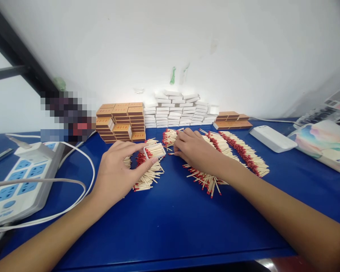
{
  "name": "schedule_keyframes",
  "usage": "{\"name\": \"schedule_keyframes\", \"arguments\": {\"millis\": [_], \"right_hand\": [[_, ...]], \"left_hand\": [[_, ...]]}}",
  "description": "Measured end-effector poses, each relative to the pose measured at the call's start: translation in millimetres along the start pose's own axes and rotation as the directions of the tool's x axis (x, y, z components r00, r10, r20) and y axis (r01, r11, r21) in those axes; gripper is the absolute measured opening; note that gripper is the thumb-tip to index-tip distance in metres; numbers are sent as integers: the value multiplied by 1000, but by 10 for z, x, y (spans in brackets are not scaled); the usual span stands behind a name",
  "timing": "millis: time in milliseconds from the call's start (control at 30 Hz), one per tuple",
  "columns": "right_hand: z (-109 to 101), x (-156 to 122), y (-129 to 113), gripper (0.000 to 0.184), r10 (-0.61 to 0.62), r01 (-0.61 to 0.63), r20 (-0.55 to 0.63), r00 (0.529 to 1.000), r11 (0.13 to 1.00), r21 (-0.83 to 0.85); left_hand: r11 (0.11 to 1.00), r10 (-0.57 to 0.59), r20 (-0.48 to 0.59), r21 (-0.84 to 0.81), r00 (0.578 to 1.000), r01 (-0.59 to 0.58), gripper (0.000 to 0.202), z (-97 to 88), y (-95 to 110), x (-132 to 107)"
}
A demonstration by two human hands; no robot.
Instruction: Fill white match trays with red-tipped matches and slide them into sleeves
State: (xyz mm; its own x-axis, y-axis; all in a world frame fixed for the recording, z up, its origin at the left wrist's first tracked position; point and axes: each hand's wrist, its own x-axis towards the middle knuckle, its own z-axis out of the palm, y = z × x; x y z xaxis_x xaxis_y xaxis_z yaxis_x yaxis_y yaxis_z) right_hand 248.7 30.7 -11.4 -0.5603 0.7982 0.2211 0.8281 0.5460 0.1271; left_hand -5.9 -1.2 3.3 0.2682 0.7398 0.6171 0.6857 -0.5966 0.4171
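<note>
Between thumb and fingers, my left hand [116, 166] grips a small white matchbox tray [162, 154] partly filled with red-tipped matches. Loose matches [149, 179] lie in a heap below and behind that tray. My right hand [191, 145] is at the middle of the table, its fingers curled down beside another small pile of matches [170, 136]. The fingertips are bunched together and a match end shows near them, but I cannot make out what they hold. Under and past my right forearm, more matches [248, 151] are spread in long rows.
White box trays [175, 109] are stacked against the wall, with orange matchboxes [121, 121] to their left and a smaller matchbox stack [232, 120] to their right. A power strip [28, 181] with white cables is at left. A white block [273, 138] and a patterned case [325, 145] lie right.
</note>
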Motion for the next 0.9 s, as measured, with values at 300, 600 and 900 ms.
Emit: {"name": "schedule_keyframes", "arguments": {"millis": [300,600,900], "right_hand": [[9,-12,6,21,-30,28,-68,997,999,-30],[-393,-68,-275,19,-42,95,-293,955,981,171],[-296,-107,-390,16,-182,189,-316,931,982,-8]], "left_hand": [[1000,6,8,4,1000,-6,29,11,-30,0],[998,53,13,19,999,-53,33,17,3,-34],[997,69,9,-18,998,-69,34,32,19,-50]]}}
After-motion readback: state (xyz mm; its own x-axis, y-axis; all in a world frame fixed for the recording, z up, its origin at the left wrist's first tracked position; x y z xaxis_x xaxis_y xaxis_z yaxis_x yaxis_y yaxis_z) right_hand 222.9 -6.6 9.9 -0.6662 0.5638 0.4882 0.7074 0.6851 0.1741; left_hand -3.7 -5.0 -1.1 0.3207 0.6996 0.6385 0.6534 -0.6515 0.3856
